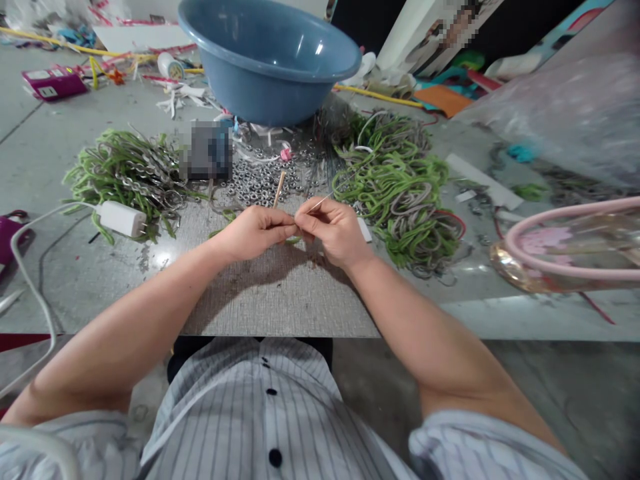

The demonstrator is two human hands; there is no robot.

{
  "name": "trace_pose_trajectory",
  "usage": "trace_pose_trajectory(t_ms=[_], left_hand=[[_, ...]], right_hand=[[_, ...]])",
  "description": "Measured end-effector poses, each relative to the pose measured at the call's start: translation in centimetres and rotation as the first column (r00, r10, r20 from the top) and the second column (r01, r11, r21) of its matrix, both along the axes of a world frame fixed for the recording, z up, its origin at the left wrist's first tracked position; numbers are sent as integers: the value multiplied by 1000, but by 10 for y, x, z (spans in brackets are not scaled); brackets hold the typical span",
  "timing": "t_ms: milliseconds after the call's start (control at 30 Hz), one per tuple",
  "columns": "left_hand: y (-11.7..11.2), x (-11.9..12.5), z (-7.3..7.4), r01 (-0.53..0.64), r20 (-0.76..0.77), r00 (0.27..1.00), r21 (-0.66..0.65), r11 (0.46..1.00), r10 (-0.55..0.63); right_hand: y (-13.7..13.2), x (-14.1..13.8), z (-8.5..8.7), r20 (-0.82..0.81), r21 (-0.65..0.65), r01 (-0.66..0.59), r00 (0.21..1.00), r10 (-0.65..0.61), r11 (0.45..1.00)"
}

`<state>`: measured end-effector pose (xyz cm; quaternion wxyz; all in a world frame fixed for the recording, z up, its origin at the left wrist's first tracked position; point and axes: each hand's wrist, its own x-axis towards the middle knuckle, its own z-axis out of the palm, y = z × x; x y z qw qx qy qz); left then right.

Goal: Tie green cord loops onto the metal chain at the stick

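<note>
two bare hands meet, fingertips almost touching, over a grey textured mat (270, 293) at the near edge of a cluttered worktable (75, 287). the left hand (253, 233) is curled closed around a wooden stick (279, 189), which pokes up and away from the knuckles at a slight tilt. the right hand (336, 230) is closed in a pinch, thumb and forefinger gripping a thin wire (320, 202) that slants up toward the right. a short piece of green cord (294, 241) shows between the two hands; which hand has hold of it cannot be told. just beyond the hands lies a heap of small metal rings (260, 180). a left cord pile (125, 170), green and grey with chains mixed in, and a larger right cord pile (400, 190) flank the hands, near them but apart. a blue basin (267, 60) stands behind the rings. a white charger (120, 218) rests beside the left cord pile, its cable running off the table edge. a pink-rimmed clear container (575, 250) sits at far right.
</note>
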<state>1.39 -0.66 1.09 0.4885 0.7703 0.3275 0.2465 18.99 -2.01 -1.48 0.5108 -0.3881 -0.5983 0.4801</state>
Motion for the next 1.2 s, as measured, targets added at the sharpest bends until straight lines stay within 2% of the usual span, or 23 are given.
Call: trace_pose_trajectory(t_ms=[133,300,467,633,733,833,933,1067,1133,1200], left_hand=[[-1,0,0,47,144,989,-202,978,-18],[-1,-2,0,141,371,928,-411,900,24],[2,-3,-1,179,571,807,-480,859,150],[3,-4,2,94,595,758,-504,858,266],[6,-5,2,-73,546,771,-437,896,329],[10,-7,-2,-232,492,797,-286,930,350],[13,-8,-7,-268,467,827,-161,950,313],[12,-6,-13,-282,420,868,-21,959,264],[10,-5,-15,-302,353,900,82,950,256],[7,-5,-16,-328,256,928,225,917,270]], right_hand=[[1,0,2,-164,-75,-24,986,12,997],[7,10,7,-348,-160,14,935,-69,987],[12,17,7,-450,-243,5,885,-118,970],[13,17,3,-411,-235,42,901,-139,971],[13,14,-2,-274,-158,102,951,-143,982],[12,10,-5,-83,-17,167,982,-168,986],[8,6,-6,108,124,148,981,-161,981],[4,4,-7,245,220,122,953,-175,968],[3,4,-8,291,270,112,937,-192,956],[4,5,-9,319,310,98,926,-201,946]])
